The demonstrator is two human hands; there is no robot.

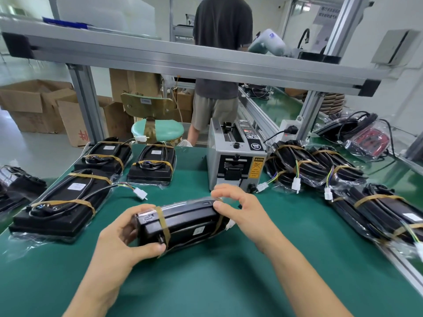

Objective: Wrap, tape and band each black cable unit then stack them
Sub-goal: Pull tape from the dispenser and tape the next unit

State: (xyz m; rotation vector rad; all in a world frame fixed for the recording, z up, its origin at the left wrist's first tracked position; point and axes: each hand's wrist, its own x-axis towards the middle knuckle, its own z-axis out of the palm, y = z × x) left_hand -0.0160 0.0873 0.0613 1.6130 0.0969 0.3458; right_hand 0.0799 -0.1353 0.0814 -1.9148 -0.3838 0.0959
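A black cable unit (183, 225) in clear plastic wrap lies on edge on the green mat, in front of me. A tan rubber band (163, 225) circles its left end. My left hand (121, 234) grips that left end, thumb near the band. My right hand (238, 209) holds the right end, thumb on the unit's top corner and fingers curled over a second tan band there. Three banded units (59, 207) lie flat to the left. Several more banded units (306, 165) are piled at the right.
A grey tape dispenser (235, 156) stands just behind the held unit. A metal frame bar (183, 58) crosses overhead. A person (219, 65) stands beyond the bench, by a green stool (158, 131) and cardboard boxes (34, 104). A conveyor belt (281, 106) runs back right.
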